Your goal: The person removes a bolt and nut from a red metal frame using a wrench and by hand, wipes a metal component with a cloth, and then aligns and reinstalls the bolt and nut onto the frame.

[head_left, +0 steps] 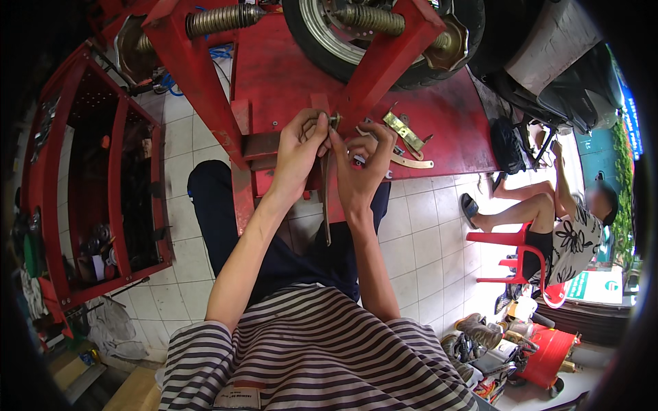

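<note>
In front of my knees, my left hand [303, 147] and my right hand [361, 163] meet with fingertips pinched around a small brass-coloured metal fitting [334, 120]. A long, narrow metal strip [327, 205] hangs from between the hands, its lower end over my lap. My fingers partly hide where strip and fitting meet. The other fingers of my right hand are curled. Just right of that hand, a gold-coloured metal bracket [406, 133] and a curved, pale metal strip [413, 162] lie on the red platform [459, 140].
A red frame post [205, 82] with a coil spring [223, 20] rises at the left; another slants up at the right. Behind stands a motorcycle wheel [322, 41]. A red tool cabinet [123, 178] is at far left. To the right, a person sits on a red plastic chair [522, 250].
</note>
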`<state>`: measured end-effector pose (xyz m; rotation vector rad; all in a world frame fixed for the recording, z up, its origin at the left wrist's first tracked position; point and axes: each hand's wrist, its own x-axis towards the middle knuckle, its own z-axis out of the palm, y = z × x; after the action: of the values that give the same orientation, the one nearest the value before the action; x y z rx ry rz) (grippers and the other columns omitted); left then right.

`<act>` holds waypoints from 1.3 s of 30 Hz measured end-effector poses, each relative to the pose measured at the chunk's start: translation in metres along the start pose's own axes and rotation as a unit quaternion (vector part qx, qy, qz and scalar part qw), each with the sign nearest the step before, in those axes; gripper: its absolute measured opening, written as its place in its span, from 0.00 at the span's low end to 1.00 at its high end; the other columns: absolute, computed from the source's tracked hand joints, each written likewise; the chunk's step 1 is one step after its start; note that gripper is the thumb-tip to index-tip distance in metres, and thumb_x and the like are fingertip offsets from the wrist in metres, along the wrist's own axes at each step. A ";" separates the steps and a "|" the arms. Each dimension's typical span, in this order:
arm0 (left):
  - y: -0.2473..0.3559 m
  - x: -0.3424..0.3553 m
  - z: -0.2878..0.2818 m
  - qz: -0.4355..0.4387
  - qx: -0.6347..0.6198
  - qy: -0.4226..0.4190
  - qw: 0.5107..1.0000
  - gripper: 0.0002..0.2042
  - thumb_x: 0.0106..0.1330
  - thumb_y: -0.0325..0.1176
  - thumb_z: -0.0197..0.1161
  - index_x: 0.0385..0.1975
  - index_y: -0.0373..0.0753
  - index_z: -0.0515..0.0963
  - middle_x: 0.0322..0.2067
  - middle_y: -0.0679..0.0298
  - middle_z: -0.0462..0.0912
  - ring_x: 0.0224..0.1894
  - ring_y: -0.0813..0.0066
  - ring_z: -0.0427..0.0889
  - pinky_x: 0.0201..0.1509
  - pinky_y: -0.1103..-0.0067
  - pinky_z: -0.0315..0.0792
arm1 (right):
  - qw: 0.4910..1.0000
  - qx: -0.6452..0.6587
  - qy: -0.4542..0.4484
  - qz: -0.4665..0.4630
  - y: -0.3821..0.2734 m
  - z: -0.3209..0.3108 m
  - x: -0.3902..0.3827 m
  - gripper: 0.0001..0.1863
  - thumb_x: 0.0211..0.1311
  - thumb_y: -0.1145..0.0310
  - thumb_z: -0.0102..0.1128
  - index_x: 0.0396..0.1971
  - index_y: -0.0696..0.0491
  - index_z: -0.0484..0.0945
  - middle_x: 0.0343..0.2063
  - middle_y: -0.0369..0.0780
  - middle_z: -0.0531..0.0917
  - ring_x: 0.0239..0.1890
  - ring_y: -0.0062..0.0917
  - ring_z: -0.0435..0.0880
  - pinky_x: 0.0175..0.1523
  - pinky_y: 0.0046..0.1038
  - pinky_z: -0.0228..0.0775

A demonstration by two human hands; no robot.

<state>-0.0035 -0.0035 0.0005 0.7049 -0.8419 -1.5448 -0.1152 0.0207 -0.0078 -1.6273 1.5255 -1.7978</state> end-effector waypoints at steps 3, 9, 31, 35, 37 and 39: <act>0.005 0.000 0.002 -0.008 -0.001 0.011 1.000 0.09 0.77 0.36 0.58 0.41 0.36 0.74 0.27 0.73 0.76 0.28 0.88 0.70 0.31 0.85 0.63 | 1.000 -0.016 -0.006 -0.015 0.002 0.000 0.001 0.25 0.51 0.81 0.75 0.49 0.57 0.73 0.42 0.41 0.75 0.36 0.21 0.77 0.28 0.19 0.68; 0.002 -0.006 0.010 0.093 0.083 0.060 0.990 0.07 0.75 0.32 0.59 0.39 0.34 0.75 0.24 0.69 0.78 0.25 0.87 0.73 0.29 0.84 0.65 | 1.000 -0.012 -0.011 -0.014 0.001 -0.002 0.002 0.28 0.53 0.80 0.74 0.51 0.58 0.68 0.41 0.41 0.77 0.32 0.16 0.77 0.30 0.17 0.69; 0.008 -0.007 0.006 0.228 0.337 0.087 0.909 0.06 0.66 0.27 0.68 0.38 0.33 0.84 0.27 0.67 0.76 0.24 0.86 0.71 0.24 0.84 0.62 | 0.992 0.009 0.005 -0.125 0.017 -0.035 -0.019 0.27 0.54 0.83 0.71 0.52 0.56 0.68 0.47 0.42 0.72 0.28 0.18 0.76 0.32 0.21 0.69; 0.009 -0.010 0.003 0.178 0.273 0.067 0.943 0.07 0.65 0.27 0.69 0.42 0.36 0.85 0.30 0.70 0.77 0.27 0.89 0.73 0.27 0.88 0.66 | 0.998 -0.043 0.047 0.013 0.037 -0.068 -0.029 0.21 0.59 0.81 0.69 0.50 0.58 0.69 0.40 0.39 0.75 0.29 0.18 0.75 0.33 0.20 0.68; 0.010 -0.012 -0.002 0.160 0.257 0.053 0.952 0.12 0.65 0.26 0.69 0.47 0.37 0.83 0.33 0.70 0.78 0.30 0.89 0.74 0.31 0.90 0.69 | 0.992 -0.106 0.013 0.065 0.041 -0.082 -0.028 0.17 0.63 0.78 0.67 0.48 0.59 0.71 0.40 0.39 0.75 0.29 0.19 0.77 0.38 0.21 0.70; 0.009 -0.016 -0.005 0.163 0.247 0.058 0.953 0.14 0.65 0.25 0.69 0.50 0.36 0.82 0.34 0.70 0.78 0.30 0.89 0.74 0.32 0.90 0.69 | 0.984 -0.165 -0.020 0.065 0.047 -0.094 -0.026 0.14 0.63 0.76 0.67 0.45 0.59 0.74 0.40 0.39 0.76 0.29 0.20 0.78 0.40 0.23 0.70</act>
<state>0.0076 0.0108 0.0046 0.9505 -1.2077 -0.9918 -0.2058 0.0686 -0.0430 -1.6451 1.9443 -1.4957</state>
